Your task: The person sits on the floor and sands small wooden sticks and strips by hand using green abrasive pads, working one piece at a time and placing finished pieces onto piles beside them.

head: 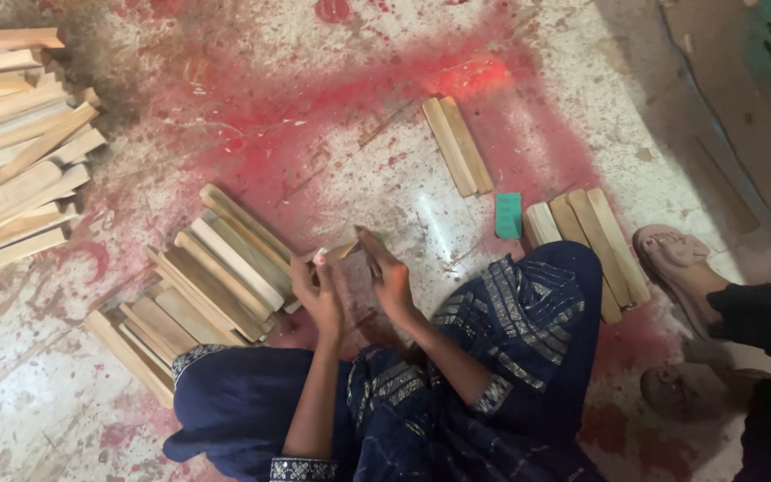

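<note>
I sit on a red-stained floor in dark blue patterned clothes (pixel 510 330). My left hand (pixel 319 287) and my right hand (pixel 388 275) are raised together over my lap, both closed on one small wooden piece (pixel 343 251) between them. The right fingers lie along its right end, the left fingers pinch its left end. A pile of flat wooden slats (pixel 211 277) lies just left of my left hand.
A big stack of longer slats (pixel 15 152) sits at the far left. Two slats (pixel 458 145) lie ahead, several more (pixel 591 241) at my right knee beside a green block (pixel 509 215). Another person's sandalled feet (pixel 675 268) are at the right.
</note>
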A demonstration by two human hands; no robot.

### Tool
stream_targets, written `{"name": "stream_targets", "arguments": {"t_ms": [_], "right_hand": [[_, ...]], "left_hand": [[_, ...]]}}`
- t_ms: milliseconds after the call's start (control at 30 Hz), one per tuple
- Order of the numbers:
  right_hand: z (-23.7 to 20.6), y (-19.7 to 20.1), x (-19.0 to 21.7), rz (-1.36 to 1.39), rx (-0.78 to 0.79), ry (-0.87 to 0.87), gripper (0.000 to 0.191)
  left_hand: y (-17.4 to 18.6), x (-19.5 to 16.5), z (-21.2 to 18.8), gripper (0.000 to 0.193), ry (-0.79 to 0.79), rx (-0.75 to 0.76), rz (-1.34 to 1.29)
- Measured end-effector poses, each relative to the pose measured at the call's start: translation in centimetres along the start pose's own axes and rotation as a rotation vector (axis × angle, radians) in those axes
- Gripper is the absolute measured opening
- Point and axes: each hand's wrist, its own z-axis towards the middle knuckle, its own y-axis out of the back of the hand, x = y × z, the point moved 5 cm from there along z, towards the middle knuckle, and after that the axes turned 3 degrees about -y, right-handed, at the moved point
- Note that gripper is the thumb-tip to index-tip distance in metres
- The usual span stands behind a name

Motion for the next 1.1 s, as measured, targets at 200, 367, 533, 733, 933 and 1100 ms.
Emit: {"name": "stream_targets", "arguments": {"t_ms": [200, 367, 533, 733, 933, 1100], "right_hand": [[1.4, 0.6, 0.9, -0.272, 0.027, -0.027, 0.060], [-0.6, -1.1, 3.2, -0.191, 0.053, 0.117, 0.065], [1.4, 1.1, -2.0, -0.321, 0.053, -0.233, 0.068], [1.7, 1.7, -1.5, -0.320, -0.016, -0.039, 0.068], [0.3, -0.8, 3.7, -0.195, 0.018, 0.153, 0.079], [0.4, 0.8, 1.3, -0.355, -0.059, 0.124, 0.079]], "left_hand": [[-0.6, 0.1, 0.4, 0.021, -0.059, 0.046, -0.081], [-0.4, 0.8, 0.1, 0.018, -0.027, 0.028, -0.077], [0.0, 2.1, 0.7, 0.019, 0.070, -0.050, -0.094], [-1.9, 1.4, 1.0, 0.022, 0.046, 0.042, -0.146], [-1.0, 1.5, 0.7, 0.022, 0.021, 0.028, -0.125], [-0.7, 2.9, 1.6, 0.021, 0.143, -0.077, -0.300]]}}
